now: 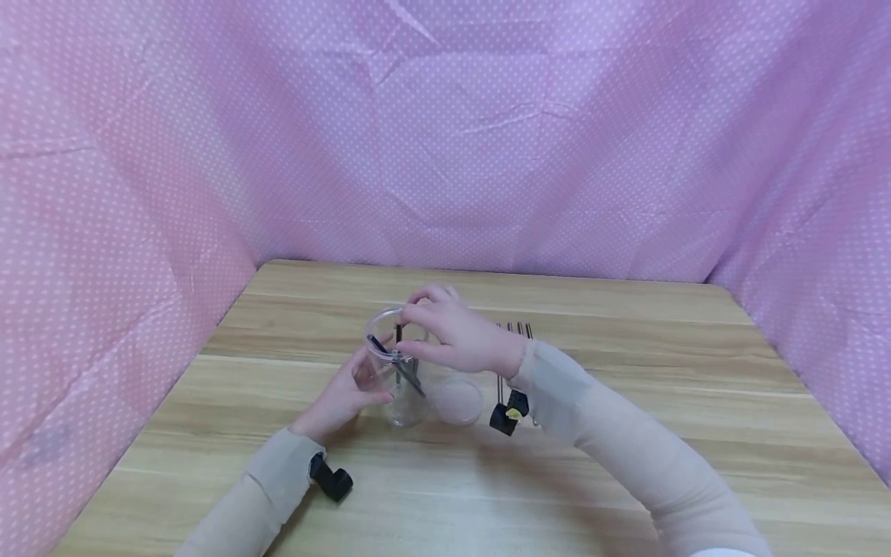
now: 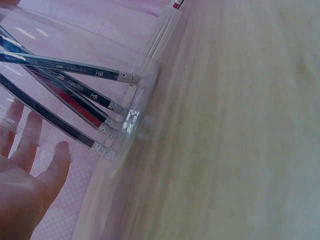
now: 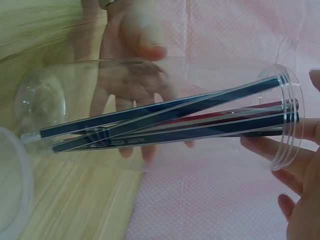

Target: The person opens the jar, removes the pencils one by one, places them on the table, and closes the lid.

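Note:
A clear plastic jar (image 1: 405,414) stands upright on the table. Inside lean several dark pencils (image 2: 75,89) marked HB, and a red one (image 3: 220,118) shows among them. My left hand (image 1: 341,398) is at the jar's left side, fingers extended behind it and thumb apart in front. Over the jar's mouth reaches my right hand (image 1: 462,333), its thumb and fingers spread around the rim (image 3: 287,120) near the pencil tops. No pencil is plainly pinched there. Whether the right fingertips touch the rim cannot be told.
A round translucent lid (image 1: 456,401) lies just right of the jar. Farther right, several more pencils (image 1: 520,329) lie side by side, partly hidden by the right wrist. Pink dotted cloth (image 1: 473,155) hangs behind and beside the wooden table (image 1: 626,325).

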Tool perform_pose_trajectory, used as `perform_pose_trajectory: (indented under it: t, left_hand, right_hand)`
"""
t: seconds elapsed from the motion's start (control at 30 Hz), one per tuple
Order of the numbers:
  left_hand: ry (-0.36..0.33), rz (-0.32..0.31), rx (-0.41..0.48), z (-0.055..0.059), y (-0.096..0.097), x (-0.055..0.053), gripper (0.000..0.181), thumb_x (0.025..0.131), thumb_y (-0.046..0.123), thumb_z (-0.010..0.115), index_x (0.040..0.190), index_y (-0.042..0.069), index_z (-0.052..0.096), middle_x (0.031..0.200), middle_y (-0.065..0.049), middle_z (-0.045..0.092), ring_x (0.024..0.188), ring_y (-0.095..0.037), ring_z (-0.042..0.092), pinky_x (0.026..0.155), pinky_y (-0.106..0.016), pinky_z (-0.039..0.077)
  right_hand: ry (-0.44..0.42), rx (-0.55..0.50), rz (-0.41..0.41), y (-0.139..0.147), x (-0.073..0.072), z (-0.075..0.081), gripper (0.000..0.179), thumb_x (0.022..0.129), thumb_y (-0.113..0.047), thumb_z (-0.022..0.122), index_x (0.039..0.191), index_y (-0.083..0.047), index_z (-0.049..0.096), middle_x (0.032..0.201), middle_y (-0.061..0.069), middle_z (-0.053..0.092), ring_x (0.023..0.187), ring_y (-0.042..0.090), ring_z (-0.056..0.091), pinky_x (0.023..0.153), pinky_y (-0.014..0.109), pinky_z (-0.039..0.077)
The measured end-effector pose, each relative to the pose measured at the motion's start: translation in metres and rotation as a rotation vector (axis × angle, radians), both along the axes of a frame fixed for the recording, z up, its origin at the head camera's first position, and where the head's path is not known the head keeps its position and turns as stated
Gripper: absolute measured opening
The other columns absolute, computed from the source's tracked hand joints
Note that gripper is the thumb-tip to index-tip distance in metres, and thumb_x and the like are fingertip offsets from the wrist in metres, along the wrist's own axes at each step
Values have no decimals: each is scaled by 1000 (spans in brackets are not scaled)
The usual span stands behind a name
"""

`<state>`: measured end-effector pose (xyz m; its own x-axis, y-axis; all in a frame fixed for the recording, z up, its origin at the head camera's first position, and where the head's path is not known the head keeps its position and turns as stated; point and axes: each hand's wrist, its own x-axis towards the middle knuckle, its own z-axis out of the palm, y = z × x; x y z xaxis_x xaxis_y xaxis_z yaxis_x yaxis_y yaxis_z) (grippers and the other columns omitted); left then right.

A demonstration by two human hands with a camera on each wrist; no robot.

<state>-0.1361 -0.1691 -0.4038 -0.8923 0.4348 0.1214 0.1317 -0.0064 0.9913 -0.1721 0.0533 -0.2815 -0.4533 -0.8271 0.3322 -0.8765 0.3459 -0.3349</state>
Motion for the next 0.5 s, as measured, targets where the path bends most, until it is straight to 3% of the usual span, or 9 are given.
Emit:
perform_pose_trajectory:
  t: [0.2,0.37,0.5]
  left_hand:
    - [-6,34,-38,1,1,1,88,77,-14,62,150,4,16,152,-22,28,137,-35,30,113,-53,23]
    - [-17,54,-60,-1,1,0,84,78,-12,62,148,3,19,150,-24,30,134,-25,37,111,-44,33]
    - [-19,40,-14,-1,1,1,85,78,-13,62,148,1,17,150,-27,27,135,-32,33,108,-42,38]
  right_hand:
    - [-52,25,-45,-6,-3,5,22,95,-26,51,110,-14,62,117,2,64,125,24,44,106,45,29]
    - [-61,43,-65,-11,-5,8,18,94,-18,53,108,-11,63,114,2,66,122,24,47,104,45,30]
    - [-58,75,-101,-17,-4,13,13,91,-14,58,103,-13,62,107,0,69,114,20,53,99,44,34]
